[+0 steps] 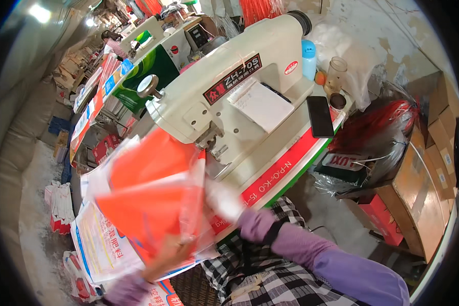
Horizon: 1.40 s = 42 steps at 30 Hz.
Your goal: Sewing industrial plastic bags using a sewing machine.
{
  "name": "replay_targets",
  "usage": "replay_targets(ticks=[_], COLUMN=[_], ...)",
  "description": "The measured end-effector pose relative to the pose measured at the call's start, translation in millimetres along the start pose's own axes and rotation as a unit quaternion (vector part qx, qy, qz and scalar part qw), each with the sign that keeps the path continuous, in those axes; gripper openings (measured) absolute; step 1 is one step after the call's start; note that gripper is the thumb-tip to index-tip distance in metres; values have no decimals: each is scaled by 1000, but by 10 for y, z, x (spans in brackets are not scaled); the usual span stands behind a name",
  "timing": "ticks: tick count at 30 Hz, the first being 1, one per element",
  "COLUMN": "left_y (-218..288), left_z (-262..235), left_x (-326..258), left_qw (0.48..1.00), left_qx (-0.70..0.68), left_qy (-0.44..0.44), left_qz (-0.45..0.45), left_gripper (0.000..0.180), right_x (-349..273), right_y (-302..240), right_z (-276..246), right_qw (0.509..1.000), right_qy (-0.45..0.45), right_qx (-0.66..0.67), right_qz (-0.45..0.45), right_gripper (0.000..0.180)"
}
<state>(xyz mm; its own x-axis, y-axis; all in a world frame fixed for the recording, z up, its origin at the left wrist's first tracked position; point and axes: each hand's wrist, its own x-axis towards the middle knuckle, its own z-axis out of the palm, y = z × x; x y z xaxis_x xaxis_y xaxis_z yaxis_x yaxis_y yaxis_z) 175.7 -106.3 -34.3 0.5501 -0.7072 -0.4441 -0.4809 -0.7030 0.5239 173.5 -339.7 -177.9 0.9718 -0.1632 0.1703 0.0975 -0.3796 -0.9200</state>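
Observation:
A cream-coloured industrial sewing machine [188, 102] spans the middle of the bench. An orange and white plastic sack [143, 224], smeared by motion, lies below its head, and the upper edge reaches the needle area [211, 143]. My left hand [171, 253] is closed on the sack's near edge, with the fingers partly blurred. In a white glove, my right hand [224, 201] is beside the sack's right edge, close to the front of the bench. Motion blur hides its fingers, so I cannot tell whether it grips the edge.
On the machine bed rest a notepad [262, 106] with a pen, a black phone [320, 117], a blue bottle [308, 60] and a glass jar [335, 74]. Printed sacks [104, 245] lie at the left. Cardboard boxes [418, 194] stand at the right. Another person [115, 46] sits far back.

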Motion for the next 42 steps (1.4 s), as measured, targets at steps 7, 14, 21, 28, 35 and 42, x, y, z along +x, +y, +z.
replay_targets(ticks=[7, 14, 21, 28, 35, 42], left_y=[791, 1429, 1490, 1679, 1015, 2186], left_z=[376, -247, -67, -36, -1353, 956], left_x=[161, 984, 427, 657, 1162, 306], left_qw=[849, 869, 887, 854, 768, 865], left_qx=[-498, 325, 393, 367, 572, 466], left_qy=[71, 126, -171, -320, -42, -181], left_qz=[-160, 352, 170, 184, 283, 51], left_gripper=[19, 12, 9, 16, 14, 14], right_x=[-562, -769, -1152, -872, -730, 615], right_y=[-615, -589, -847, -685, -480, 205], right_z=[-325, -208, -698, -432, -575, -210], right_qw=[712, 764, 951, 984, 983, 971], right_qy=[-52, 57, -69, 15, -13, -32], right_qx=[649, 602, 212, 55, -142, -205], right_qz=[262, 224, 214, 171, 119, 121], right_gripper=[37, 41, 58, 63, 62, 61])
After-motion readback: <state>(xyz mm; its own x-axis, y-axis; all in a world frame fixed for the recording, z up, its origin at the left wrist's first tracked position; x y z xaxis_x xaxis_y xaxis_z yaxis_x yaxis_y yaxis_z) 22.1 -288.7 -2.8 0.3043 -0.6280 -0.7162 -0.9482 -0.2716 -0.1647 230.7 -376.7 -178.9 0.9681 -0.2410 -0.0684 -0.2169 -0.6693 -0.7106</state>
